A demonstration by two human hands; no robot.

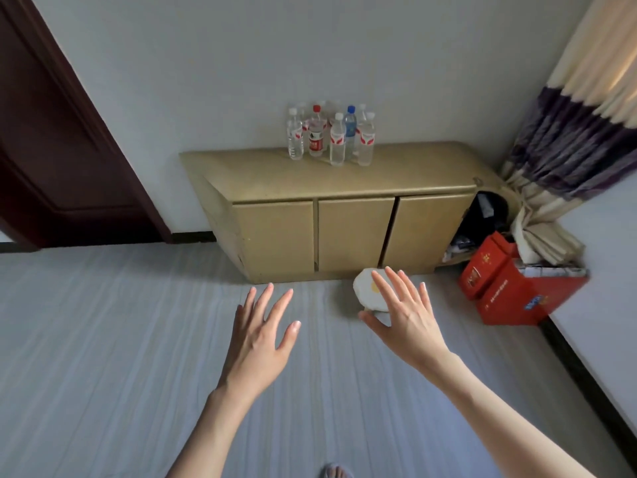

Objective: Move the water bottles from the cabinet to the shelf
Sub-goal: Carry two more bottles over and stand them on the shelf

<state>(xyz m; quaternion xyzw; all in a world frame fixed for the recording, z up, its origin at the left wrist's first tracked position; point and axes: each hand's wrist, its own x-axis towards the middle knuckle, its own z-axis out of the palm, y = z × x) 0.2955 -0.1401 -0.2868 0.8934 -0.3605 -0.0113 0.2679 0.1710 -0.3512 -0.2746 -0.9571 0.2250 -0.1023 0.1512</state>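
Several clear water bottles [331, 136] stand in a tight cluster on top of a low tan cabinet [275, 170] against the white wall; one has a red cap [316, 108], one a blue cap [351, 109], the others white caps. My left hand [258, 339] and my right hand [403, 315] are stretched out in front of me over the floor, well short of the cabinet, fingers spread and straight, holding nothing. No shelf is in view.
The cabinet's right door hangs slightly ajar [389, 229]. A round white object with a yellow spot [367, 288] lies on the floor, partly behind my right hand. Red boxes [499, 288] and a striped curtain [568, 132] fill the right corner. A dark door [51, 150] stands left.
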